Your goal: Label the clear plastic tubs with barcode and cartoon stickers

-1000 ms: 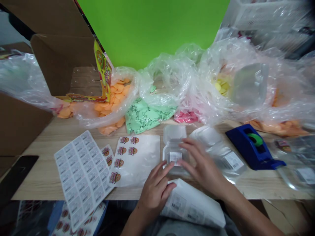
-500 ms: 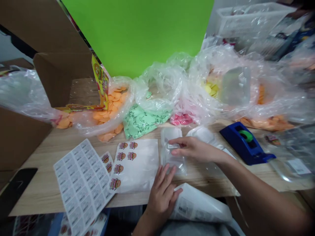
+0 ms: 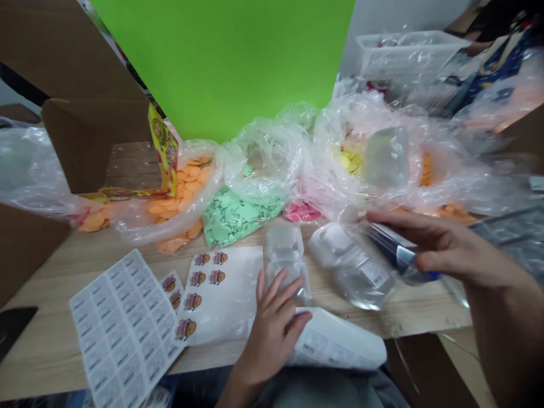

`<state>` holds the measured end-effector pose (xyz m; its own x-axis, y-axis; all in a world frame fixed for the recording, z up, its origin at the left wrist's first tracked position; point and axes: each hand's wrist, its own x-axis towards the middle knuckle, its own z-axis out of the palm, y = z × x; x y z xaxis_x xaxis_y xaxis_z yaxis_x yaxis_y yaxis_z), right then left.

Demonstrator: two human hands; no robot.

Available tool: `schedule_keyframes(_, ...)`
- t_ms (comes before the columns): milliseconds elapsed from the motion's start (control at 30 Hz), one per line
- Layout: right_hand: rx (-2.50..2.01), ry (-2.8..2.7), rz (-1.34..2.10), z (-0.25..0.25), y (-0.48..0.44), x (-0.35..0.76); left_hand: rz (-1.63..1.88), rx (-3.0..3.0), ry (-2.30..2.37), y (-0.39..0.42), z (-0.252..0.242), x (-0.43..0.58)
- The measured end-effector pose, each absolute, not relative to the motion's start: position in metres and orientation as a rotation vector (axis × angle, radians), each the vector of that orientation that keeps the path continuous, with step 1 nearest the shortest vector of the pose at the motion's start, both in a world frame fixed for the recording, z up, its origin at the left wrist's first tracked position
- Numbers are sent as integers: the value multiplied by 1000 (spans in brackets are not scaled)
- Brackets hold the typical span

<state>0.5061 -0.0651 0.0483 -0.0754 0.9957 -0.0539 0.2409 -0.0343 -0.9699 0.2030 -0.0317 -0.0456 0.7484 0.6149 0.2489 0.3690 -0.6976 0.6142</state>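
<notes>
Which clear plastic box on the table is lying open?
The box at the left hand: its two halves lie unfolded, one beyond the other. The labelled box nearer the right hand is shut.

Deep blue is seen on the tape dispenser (image 3: 397,254), mint green on the crumbled pieces (image 3: 232,216), orange on the discs (image 3: 182,192), and rows of red-and-yellow burger logos are printed across the white sticker sheet (image 3: 210,294).
</notes>
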Motion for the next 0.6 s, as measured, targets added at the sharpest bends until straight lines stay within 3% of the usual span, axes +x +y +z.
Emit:
schedule_keyframes(100,-1552,-1637,1044,41,-91,516,789,2154,698,-40,-39,193)
schedule_keyframes(300,-1568,-2005,837,59,-110,501,638,1468,982,-52,-20,180)
schedule_keyframes(533,-1716,-2058,1172,17,-101,517,759,979,1213,-56,-15,185)
schedule_keyframes(600,-1799,-2038,1046,7,-102,519,731,856,1224,-57,-13,187)
